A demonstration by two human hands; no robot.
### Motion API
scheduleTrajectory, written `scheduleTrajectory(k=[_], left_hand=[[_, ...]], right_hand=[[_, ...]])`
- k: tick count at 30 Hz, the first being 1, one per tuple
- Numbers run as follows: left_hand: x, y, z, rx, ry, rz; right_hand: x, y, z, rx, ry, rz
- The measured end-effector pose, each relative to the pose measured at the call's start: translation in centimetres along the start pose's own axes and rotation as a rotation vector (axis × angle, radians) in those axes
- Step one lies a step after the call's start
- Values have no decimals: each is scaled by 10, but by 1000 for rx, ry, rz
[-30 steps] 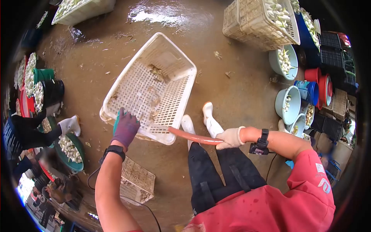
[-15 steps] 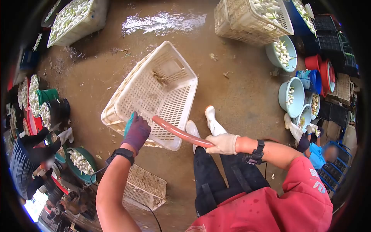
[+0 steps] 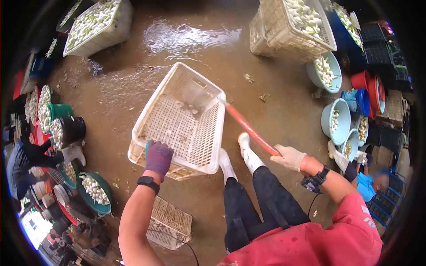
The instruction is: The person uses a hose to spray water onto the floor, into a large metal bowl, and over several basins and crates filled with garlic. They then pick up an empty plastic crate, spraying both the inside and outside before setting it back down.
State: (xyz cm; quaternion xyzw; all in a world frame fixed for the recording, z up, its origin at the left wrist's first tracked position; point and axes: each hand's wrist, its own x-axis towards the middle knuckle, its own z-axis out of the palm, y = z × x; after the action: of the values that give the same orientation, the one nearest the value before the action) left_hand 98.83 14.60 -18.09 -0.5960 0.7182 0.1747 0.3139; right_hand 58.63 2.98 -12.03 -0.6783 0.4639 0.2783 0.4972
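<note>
Your right hand [image 3: 289, 158] has swung farther right since a moment ago, and the red hose [image 3: 250, 129] it grips now points at the far right corner of the white crate [image 3: 208, 129]. Your left hand [image 3: 159, 157] holds the crate's near left rim; the crate sits just left of your white boots [image 3: 228, 165].

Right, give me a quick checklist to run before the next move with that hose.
1. Left hand on the crate at its near rim: ok.
2. Right hand gripping the hose: ok.
3. Hose end pointing toward the crate: ok, at its far right corner.
4. Crate clean inside: not ok, scraps lie in it.
5. Floor dry: not ok, it shines wet beyond the crate.
6. Crate's underside clean: cannot tell, hidden.
</note>
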Motion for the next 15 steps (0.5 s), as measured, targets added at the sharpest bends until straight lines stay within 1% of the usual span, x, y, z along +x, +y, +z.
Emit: scheduleTrajectory(k=[1, 2, 3, 4, 6, 7, 8, 10, 11, 13, 14, 15], left_hand=[[-2, -2, -4, -54, 47, -20], [-6, -5, -8, -106, 93, -41], [-10, -9, -14, -151, 60, -75], [-17, -13, -10, -152, 58, -100], [-33, -18, 4, -380, 0, -214], [-44, -19, 23, -532, 74, -243], [-56, -18, 24, -670, 21, -271], [-66, -12, 27, -961, -197, -336], [-65, -7, 32, -964, -191, -332], [-66, 4, 47, -1591, -73, -413], [-61, 6, 39, -1699, -58, -412], [-52, 8, 43, -1916, -2, -432]], right_hand=[[-4, -1, -3, -19, -4, -24], [-10, -1, -4, 88, 18, 61], [-12, -1, -3, 194, 39, 145], [-14, 0, -1, 182, 32, 124], [-17, 3, 5, 328, 23, 191], [-18, 1, 10, 362, 19, 208], [-19, 0, 15, 372, 22, 214], [-18, 3, 22, 373, 35, 225], [-17, 5, 25, 370, 41, 227], [-15, 5, 35, 389, 53, 243], [-16, 5, 40, 378, 45, 235], [-16, 7, 43, 391, 53, 248]])
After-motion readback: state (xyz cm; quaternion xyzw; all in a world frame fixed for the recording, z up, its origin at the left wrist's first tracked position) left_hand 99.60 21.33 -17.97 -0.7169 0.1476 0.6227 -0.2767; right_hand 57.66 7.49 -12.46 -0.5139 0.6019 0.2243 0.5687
